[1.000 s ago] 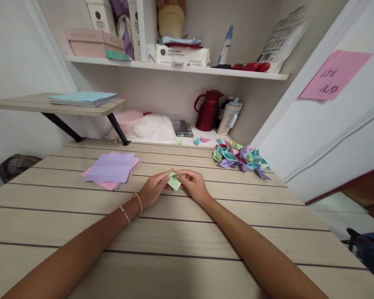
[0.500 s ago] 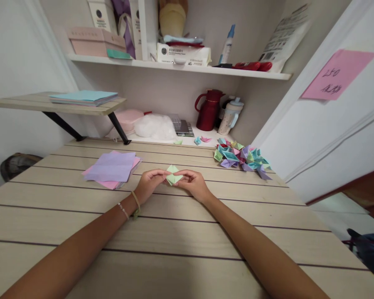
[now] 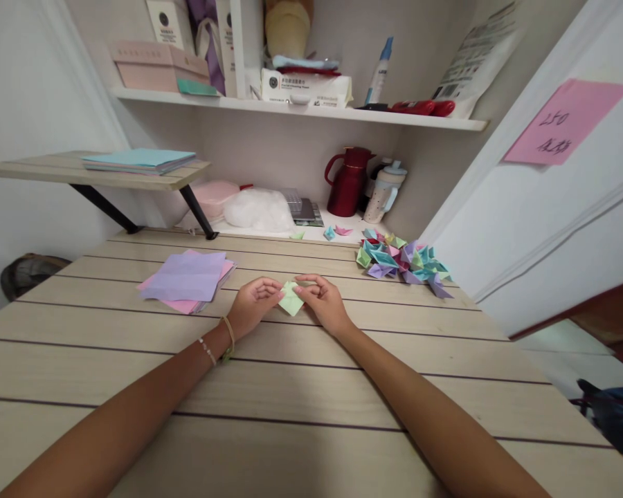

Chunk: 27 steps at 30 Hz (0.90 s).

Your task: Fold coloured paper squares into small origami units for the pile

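Observation:
A small folded piece of light green paper (image 3: 291,300), diamond-shaped with a corner pointing toward me, is between my hands just above the slatted table. My left hand (image 3: 255,301) pinches its left corner between thumb and fingers. On the opposite side, my right hand (image 3: 322,301) grips it with the thumb on top and the fingers behind. Left of my hands lies a stack of square paper (image 3: 184,277), a purple sheet on top and pink beneath. A pile of folded paper boats (image 3: 384,259) in several colours sits at the back right.
At the back stand a dark red jug (image 3: 349,183) and a pale tumbler (image 3: 384,194), near a white plastic bag (image 3: 259,210). A raised wooden shelf (image 3: 46,169) on black legs holds blue-topped paper (image 3: 140,159) at the left. A white shelf (image 3: 363,116) runs above.
The green paper has gone from a partly opened shape with layered flaps to a flat diamond. My fingers have shifted around its edges, with both hands staying in nearly the same place.

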Motion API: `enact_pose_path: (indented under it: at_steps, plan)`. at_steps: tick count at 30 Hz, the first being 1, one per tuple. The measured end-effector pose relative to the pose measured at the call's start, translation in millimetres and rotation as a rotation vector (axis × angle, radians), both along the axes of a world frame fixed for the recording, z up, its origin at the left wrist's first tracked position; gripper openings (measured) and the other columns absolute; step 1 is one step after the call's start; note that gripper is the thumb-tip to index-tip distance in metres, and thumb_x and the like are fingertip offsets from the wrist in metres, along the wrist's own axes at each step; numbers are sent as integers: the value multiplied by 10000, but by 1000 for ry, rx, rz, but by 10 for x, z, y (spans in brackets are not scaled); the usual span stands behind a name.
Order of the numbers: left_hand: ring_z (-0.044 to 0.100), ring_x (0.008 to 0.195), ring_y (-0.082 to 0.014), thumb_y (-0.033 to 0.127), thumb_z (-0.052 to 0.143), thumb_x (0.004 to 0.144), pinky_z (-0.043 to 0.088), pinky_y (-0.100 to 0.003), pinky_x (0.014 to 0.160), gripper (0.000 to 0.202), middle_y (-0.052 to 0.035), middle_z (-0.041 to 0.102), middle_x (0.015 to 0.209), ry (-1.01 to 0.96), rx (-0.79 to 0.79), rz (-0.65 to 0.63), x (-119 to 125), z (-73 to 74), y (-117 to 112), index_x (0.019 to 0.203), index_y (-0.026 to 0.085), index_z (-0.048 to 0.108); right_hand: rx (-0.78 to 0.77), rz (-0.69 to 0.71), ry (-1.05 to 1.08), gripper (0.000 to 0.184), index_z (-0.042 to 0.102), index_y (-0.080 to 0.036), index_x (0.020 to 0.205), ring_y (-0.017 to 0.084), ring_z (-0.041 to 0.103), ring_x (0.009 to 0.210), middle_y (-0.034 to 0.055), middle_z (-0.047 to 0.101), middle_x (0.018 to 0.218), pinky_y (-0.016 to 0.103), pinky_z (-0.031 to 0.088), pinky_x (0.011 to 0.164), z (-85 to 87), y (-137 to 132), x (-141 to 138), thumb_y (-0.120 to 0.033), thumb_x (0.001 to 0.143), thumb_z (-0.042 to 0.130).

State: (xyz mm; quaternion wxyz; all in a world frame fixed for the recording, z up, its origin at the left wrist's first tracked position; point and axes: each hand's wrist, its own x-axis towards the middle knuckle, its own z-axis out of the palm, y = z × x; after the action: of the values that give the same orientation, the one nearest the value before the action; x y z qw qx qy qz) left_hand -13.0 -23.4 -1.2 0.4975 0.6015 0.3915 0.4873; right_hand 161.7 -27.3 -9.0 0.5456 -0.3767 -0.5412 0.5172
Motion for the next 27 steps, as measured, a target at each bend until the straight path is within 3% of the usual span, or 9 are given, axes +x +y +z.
enact_pose_path:
  at_steps: [6,11,17,20,27]
  plan:
    - [596,641,-107,258,661,683,487,-216,622,255,-6,629,686,-56,-2,50,-12,40,3,897,128,606,8,39,77,307,659,-164,854,130,602,584,13,663,663,275,517,610,-16,23,8,-328,605,730]
    - [631,793,-169,284,633,707,510,-285,732,339,-65,682,871,-24,9,58,-6,37,-5,1008,128,627,7,-6,81,237,680,-159,772,146,616,609,32,680,691,297,522,637,-9,17,7,-346,630,710]
    - [618,892,-196,312,586,741,512,-304,782,254,-67,663,1024,131,180,79,-3,69,-31,917,162,691,4,-27,76,221,674,-158,763,131,604,601,20,669,668,278,516,631,-13,19,14,-341,642,703]
    - [630,859,-194,312,592,739,523,-308,759,267,-73,673,995,108,139,56,-8,31,-14,936,154,680,-3,-32,111,273,655,-174,831,126,599,590,-2,654,640,281,518,628,-26,31,23,-325,616,727]
    - [644,838,-202,313,621,719,532,-307,720,313,-94,683,955,2,53,78,-15,-28,26,968,124,635,-13,-9,112,208,667,-161,682,158,629,639,32,688,687,322,518,687,-8,13,24,-308,565,757]
